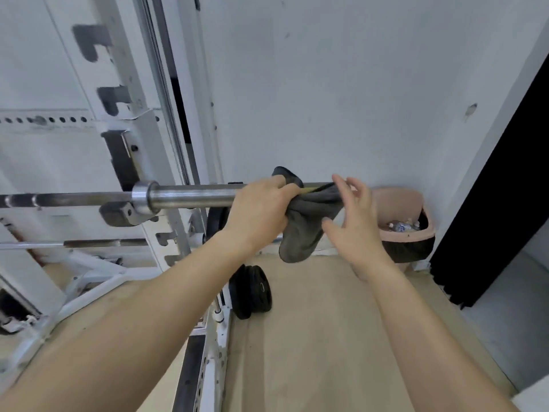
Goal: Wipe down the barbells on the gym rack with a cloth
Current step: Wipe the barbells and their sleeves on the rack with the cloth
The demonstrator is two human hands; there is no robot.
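Observation:
A steel barbell lies level across the white gym rack, its bare sleeve pointing right. A dark grey cloth is wrapped over the sleeve's end and hangs down below it. My left hand is closed around the cloth and the sleeve. Just right of the cloth, my right hand has its fingers spread and holds nothing, its fingertips near the bar's tip. The sleeve's end is hidden under the cloth. A second, thinner bar rests lower on the rack.
Black weight plates lean against the rack's base on the tan floor. A pink waste bin with a black liner stands against the white wall at right. A dark curtain hangs at the far right.

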